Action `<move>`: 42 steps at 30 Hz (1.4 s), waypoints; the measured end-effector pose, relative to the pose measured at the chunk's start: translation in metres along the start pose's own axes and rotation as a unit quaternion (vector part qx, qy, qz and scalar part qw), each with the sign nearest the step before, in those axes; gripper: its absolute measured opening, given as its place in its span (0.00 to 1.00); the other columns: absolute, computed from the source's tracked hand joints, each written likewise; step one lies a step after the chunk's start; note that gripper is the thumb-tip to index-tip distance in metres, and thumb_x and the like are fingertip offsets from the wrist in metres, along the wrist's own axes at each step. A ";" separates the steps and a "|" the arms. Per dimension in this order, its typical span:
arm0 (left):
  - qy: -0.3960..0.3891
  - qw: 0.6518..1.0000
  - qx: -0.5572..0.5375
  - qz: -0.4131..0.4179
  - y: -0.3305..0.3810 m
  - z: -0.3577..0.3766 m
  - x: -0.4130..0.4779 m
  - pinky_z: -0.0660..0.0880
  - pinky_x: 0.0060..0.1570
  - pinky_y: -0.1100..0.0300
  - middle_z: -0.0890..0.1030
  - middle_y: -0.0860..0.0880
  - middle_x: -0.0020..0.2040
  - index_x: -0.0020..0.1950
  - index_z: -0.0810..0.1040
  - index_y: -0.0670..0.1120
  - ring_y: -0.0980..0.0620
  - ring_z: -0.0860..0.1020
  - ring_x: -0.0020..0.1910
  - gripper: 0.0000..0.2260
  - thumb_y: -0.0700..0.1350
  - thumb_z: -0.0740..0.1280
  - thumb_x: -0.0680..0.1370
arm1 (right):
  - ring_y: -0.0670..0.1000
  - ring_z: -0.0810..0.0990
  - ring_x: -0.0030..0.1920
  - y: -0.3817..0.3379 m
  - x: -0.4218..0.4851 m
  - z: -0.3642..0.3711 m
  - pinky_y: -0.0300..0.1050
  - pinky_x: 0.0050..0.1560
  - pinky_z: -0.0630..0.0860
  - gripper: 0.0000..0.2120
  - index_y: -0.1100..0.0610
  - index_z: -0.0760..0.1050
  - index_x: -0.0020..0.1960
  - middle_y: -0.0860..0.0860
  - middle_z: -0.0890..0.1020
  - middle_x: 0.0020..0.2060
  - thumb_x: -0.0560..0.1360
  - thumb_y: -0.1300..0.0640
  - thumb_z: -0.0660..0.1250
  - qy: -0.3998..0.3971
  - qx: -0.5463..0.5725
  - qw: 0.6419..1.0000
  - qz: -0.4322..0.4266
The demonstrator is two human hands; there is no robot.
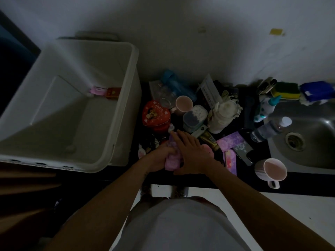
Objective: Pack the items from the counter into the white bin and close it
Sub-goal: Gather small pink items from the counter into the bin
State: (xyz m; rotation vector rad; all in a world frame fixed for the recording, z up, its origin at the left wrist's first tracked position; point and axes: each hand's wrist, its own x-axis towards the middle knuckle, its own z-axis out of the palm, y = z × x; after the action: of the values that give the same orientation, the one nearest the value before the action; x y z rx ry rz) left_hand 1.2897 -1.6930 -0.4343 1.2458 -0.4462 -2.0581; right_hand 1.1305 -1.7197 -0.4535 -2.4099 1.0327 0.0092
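Note:
The open white bin (125, 98) stands at the left with a small pink item (97, 91) and a red box (113, 92) inside, against its far wall. On the dark counter (235, 182) my left hand (159, 158) grips a soft pink item (173, 160) from the left. My right hand (192, 154) lies flat over the same item, fingers spread. Around them lie a red heart tin (155, 115), a pink mug (183, 104), a cotton-swab tub (194, 116), a blue bottle (174, 82) and a purple packet (231, 140).
A steel sink (308, 142) is at the right, with a clear bottle (272, 128) at its rim and a second pink mug (272, 170) at the counter's front edge. Sponges (288, 90) sit by the wall. The bin's lid (97, 36) stands behind the bin.

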 end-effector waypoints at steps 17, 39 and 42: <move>0.100 0.993 -0.063 -0.017 -0.004 -0.015 0.001 0.80 0.43 0.55 0.81 0.42 0.45 0.54 0.77 0.39 0.47 0.81 0.42 0.12 0.33 0.55 0.79 | 0.45 0.44 0.77 0.006 -0.008 0.011 0.48 0.75 0.47 0.65 0.43 0.32 0.77 0.44 0.45 0.79 0.57 0.23 0.69 0.027 0.120 0.990 0.072; 0.189 0.967 -0.167 0.023 -0.015 -0.059 -0.014 0.74 0.39 0.54 0.80 0.43 0.41 0.50 0.79 0.42 0.45 0.78 0.35 0.17 0.55 0.59 0.78 | 0.61 0.65 0.66 0.017 0.037 0.033 0.54 0.63 0.66 0.22 0.56 0.68 0.69 0.58 0.68 0.66 0.77 0.51 0.61 -0.011 -0.110 0.983 0.146; 0.209 0.965 -0.157 0.012 -0.019 -0.064 -0.013 0.76 0.39 0.54 0.82 0.43 0.41 0.50 0.80 0.42 0.45 0.79 0.35 0.16 0.53 0.61 0.78 | 0.60 0.68 0.61 0.016 0.043 0.033 0.53 0.57 0.69 0.17 0.58 0.70 0.64 0.58 0.70 0.61 0.77 0.54 0.61 -0.015 -0.091 0.987 0.135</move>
State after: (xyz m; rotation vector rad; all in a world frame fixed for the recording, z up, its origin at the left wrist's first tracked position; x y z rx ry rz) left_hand 1.3430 -1.6669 -0.4680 1.4139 0.0597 -1.6982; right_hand 1.1568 -1.7428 -0.4982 -2.3990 1.3909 0.2430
